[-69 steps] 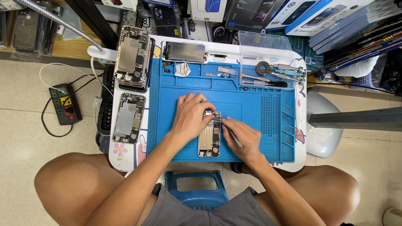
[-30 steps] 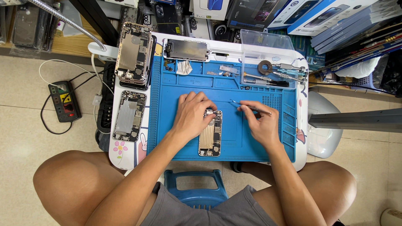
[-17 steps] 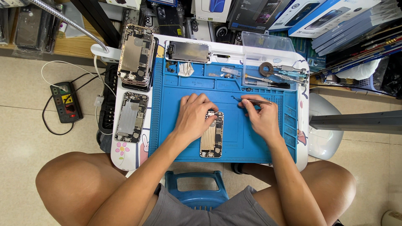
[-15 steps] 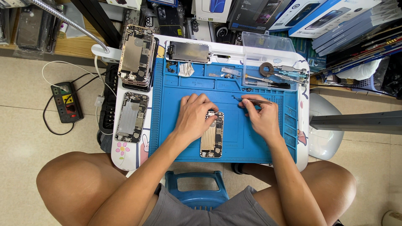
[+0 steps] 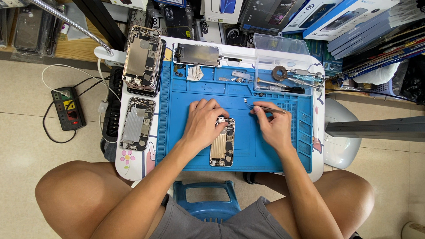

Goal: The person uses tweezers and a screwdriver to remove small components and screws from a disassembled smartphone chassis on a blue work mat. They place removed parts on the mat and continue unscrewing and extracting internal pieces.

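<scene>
1. The left hand (image 5: 204, 126) lies flat on the top end of the opened phone (image 5: 222, 142), fingers spread and pressing it down. The phone lies in the middle of the blue mat (image 5: 265, 155), near its front edge.
2. The right hand (image 5: 275, 128) is just right of the phone. Its thumb and fingers are clamped on thin tweezers (image 5: 264, 108), whose tips point left to a very small pale part (image 5: 245, 101) on the mat. I cannot tell whether the tips already grip the part or only touch it.
3. I judge that the step in hand is the moving of a small part beside the phone body. The next move calls for a steady, light pinch, because such a part can easily jump away, while the left hand must keep the phone from sliding.
4. The mat covers most of a small white table (image 5: 128, 166). On its left edge lie two other phone bodies, one at the back left corner (image 5: 142, 57) and one in front of it (image 5: 136, 124). Along the back edge are a screen frame (image 5: 198, 55) and a clear tray (image 5: 283, 48) with screwdrivers (image 5: 281, 86) beside it.
5. The table stands on a tiled floor (image 5: 26, 150); a dark meter (image 5: 67, 108) with cable lies left, boxes (image 5: 336, 22) are stacked behind.
</scene>
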